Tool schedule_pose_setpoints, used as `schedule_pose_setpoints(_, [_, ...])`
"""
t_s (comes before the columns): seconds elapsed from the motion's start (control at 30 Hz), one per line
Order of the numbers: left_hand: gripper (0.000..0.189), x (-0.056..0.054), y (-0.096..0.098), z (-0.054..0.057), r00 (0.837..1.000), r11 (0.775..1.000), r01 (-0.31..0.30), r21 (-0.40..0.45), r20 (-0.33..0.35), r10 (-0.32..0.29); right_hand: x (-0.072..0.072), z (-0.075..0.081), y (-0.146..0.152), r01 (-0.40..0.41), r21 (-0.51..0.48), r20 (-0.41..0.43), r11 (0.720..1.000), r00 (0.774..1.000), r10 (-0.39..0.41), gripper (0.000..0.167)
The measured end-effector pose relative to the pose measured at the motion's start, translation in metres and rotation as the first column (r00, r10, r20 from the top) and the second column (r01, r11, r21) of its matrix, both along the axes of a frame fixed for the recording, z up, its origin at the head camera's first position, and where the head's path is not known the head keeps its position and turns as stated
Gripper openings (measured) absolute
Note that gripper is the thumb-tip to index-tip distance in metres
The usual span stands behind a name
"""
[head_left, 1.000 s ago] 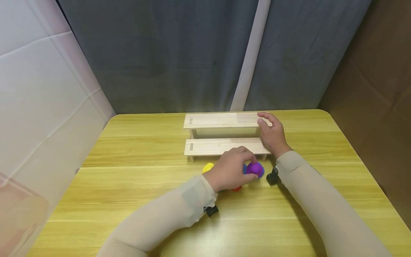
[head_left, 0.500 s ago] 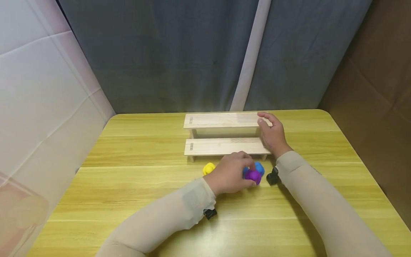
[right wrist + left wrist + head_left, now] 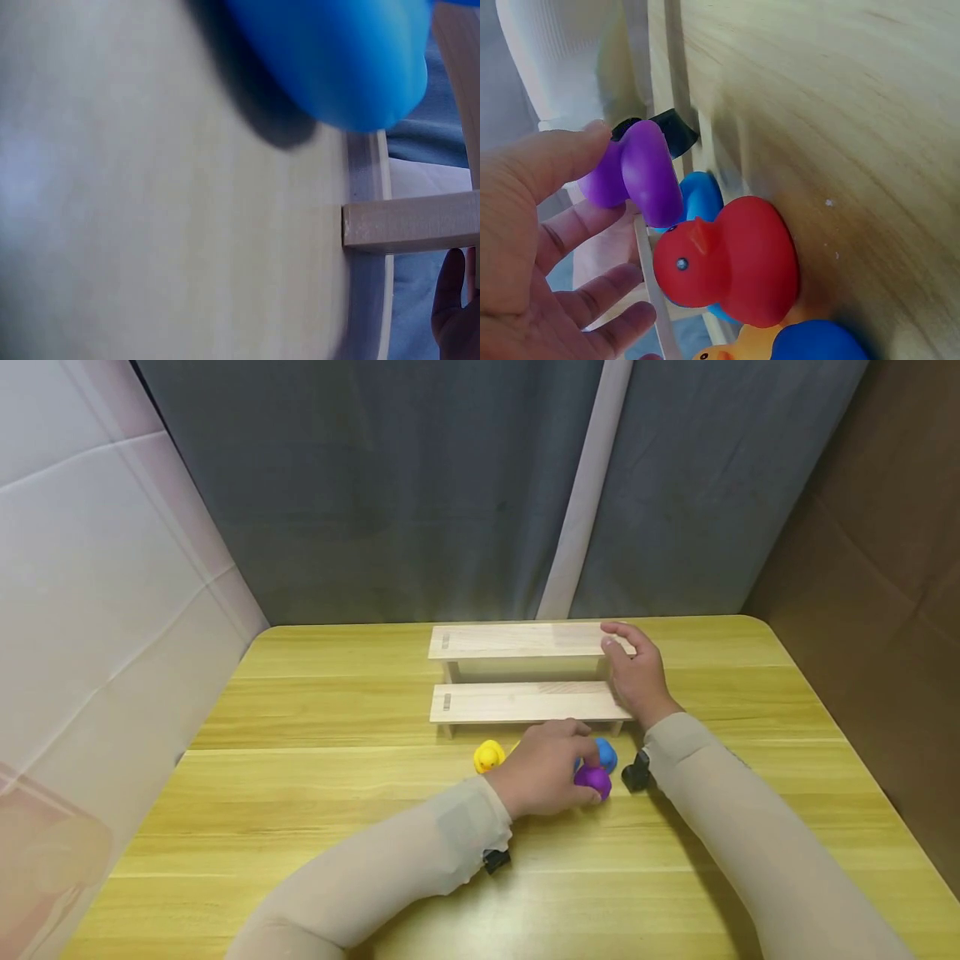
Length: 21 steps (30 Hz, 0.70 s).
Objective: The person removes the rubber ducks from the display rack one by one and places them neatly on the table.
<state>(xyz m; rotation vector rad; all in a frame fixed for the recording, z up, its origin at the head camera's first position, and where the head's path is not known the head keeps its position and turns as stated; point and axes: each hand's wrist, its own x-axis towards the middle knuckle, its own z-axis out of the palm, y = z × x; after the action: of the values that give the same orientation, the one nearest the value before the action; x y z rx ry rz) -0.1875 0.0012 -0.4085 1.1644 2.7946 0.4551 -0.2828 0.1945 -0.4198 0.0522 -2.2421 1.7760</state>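
My left hand (image 3: 543,768) pinches a purple rubber duck (image 3: 595,782) between thumb and index finger, in front of the two-step wooden shelf (image 3: 510,703); the other fingers are spread. In the left wrist view a red rubber duck (image 3: 757,262) stands close to the purple duck, with a darker blue duck (image 3: 817,341) and an orange-yellow one (image 3: 754,346) partly cut off below. A light blue duck (image 3: 607,755) sits just behind the purple duck. My right hand (image 3: 641,681) rests at the shelf's right end, fingers loosely bent by the upper board.
A yellow duck (image 3: 489,756) stands left of my left hand, which hides part of the group. Small black cameras (image 3: 637,774) hang under both wrists. A grey curtain (image 3: 375,493) rises behind the wooden table (image 3: 300,810).
My left hand has drawn the purple duck a little toward me, away from the light blue duck, which shows more now. The right hand has stayed in place.
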Motion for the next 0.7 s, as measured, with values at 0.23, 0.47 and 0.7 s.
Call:
schedule_pose_setpoints(0.23, [0.027, -0.001, 0.003, -0.004, 0.999, 1.000, -0.004, -0.027, -0.042, 0.002, -0.011, -0.012, 0.004, 0.004, -0.014, 0.001, 1.000, 1.000, -0.004, 0.037])
schedule_pose_setpoints(0.47, [0.028, 0.001, 0.006, -0.004, 1.000, 0.998, -0.023, -0.059, 0.012, 0.024, -0.023, -0.027, 0.011, -0.004, -0.012, -0.011, 1.000, 1.000, 0.003, 0.037])
schedule_pose_setpoints(0.7, [0.027, 0.002, 0.009, -0.005, 0.997, 0.993, -0.052, -0.105, 0.046, 0.057, -0.023, -0.028, 0.012, 0.008, -0.004, -0.008, 1.000, 1.000, -0.008, 0.035])
